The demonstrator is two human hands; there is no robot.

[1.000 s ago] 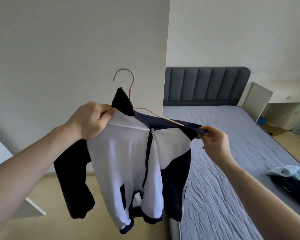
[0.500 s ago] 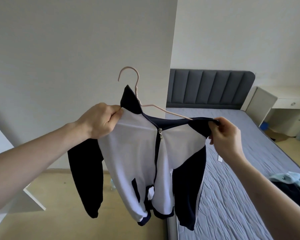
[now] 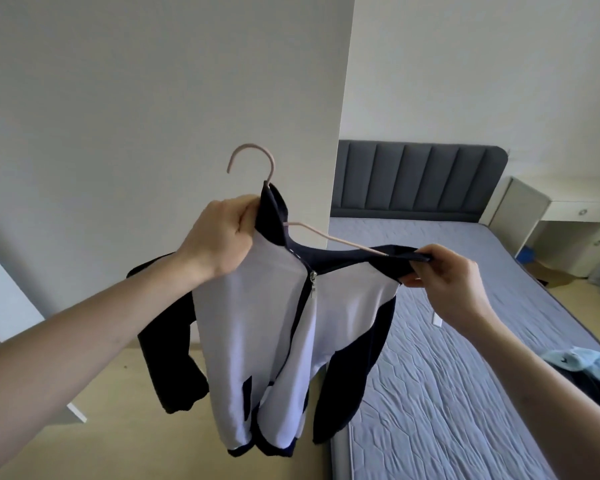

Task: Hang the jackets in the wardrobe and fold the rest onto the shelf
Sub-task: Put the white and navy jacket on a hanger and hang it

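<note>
hanger [image 3: 329,237]: we are seeing its left arm hidden inside the jacket [image 3: 271,327];
clothes pile [image 3: 589,368]: the right edge is cutting it off

Both hands occupied: left hand [image 3: 219,242] grips jacket [image 3: 267,344] at its left shoulder, right hand [image 3: 445,275] pinches the right shoulder, hanger [image 3: 329,237] hook free above. White panel [image 3: 160,98] stands right behind, blocks forward-left. Open air right of panel edge, over the bed [image 3: 447,375]. Headboard [image 3: 420,181] closes bed's far edge. Clothes pile [image 3: 593,365] at bed's right edge. Floor [image 3: 118,438] open below jacket.
</note>
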